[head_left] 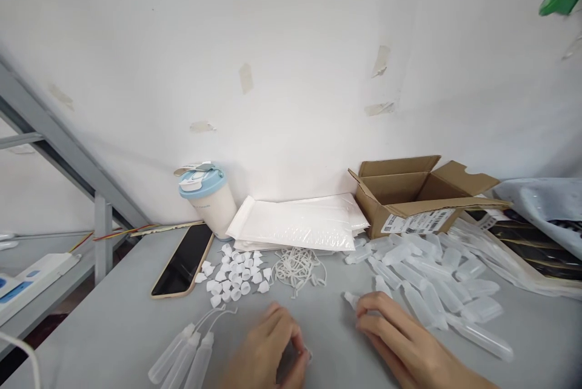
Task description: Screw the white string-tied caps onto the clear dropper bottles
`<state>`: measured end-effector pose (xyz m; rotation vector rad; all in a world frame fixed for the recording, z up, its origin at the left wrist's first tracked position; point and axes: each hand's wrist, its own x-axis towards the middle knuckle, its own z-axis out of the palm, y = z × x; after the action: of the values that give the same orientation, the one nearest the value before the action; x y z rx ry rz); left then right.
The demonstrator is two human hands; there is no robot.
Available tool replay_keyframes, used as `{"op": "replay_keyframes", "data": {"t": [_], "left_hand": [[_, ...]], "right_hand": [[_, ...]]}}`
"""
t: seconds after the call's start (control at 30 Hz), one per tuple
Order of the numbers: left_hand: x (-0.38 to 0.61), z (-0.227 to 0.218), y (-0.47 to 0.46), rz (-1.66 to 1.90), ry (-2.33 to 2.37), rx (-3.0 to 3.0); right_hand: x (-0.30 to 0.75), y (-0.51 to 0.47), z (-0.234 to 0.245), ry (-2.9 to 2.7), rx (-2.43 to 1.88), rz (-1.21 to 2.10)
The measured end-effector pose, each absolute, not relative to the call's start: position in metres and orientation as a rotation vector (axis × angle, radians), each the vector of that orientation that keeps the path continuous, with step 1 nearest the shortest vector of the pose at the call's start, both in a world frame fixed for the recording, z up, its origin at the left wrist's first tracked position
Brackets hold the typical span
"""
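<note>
Near the front edge, my left hand [268, 346] is blurred, its thumb and forefinger pinched together. A tiny pale end of something shows at the fingertips, too small to name. Over to the right, my right hand [400, 334] has its fingers curled round a translucent plastic squeeze bottle [350, 299]; only the bottle's neck end shows past them. Several similar bottles [427, 274] lie in a loose pile beyond that hand. White caps [231, 274] and a tangle of thin pale tubes [297, 268] lie in front. Bottles with curved tubes [184, 359] lie left of my left hand.
Against the wall stand a blue-lidded cup [211, 201], white padded envelopes [295, 222] and an opened cardboard box [413, 195]. A phone [182, 262] lies at the left. Plastic packaging [504, 256] is at the far right; a power strip [36, 283] sits beyond the table's left edge.
</note>
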<state>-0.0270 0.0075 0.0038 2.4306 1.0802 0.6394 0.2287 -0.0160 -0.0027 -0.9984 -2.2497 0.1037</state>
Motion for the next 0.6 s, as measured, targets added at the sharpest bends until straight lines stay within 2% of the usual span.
{"op": "replay_keyframes", "data": {"t": [0.13, 0.23, 0.37, 0.6], "left_hand": [[-0.029, -0.002, 0.006, 0.486, 1.103, 2.429], [-0.030, -0.005, 0.008, 0.416, 0.955, 2.541], [-0.032, -0.004, 0.011, 0.427, 0.872, 2.556], [-0.028, 0.008, 0.008, 0.503, 1.000, 2.063]], "right_hand": [[0.230, -0.016, -0.006, -2.268, -0.960, 0.062], [0.226, -0.014, -0.009, -2.231, -1.011, 0.003], [0.223, -0.011, -0.012, -2.187, -1.081, -0.082], [0.219, -0.021, -0.009, -2.188, -0.976, 0.065]]}}
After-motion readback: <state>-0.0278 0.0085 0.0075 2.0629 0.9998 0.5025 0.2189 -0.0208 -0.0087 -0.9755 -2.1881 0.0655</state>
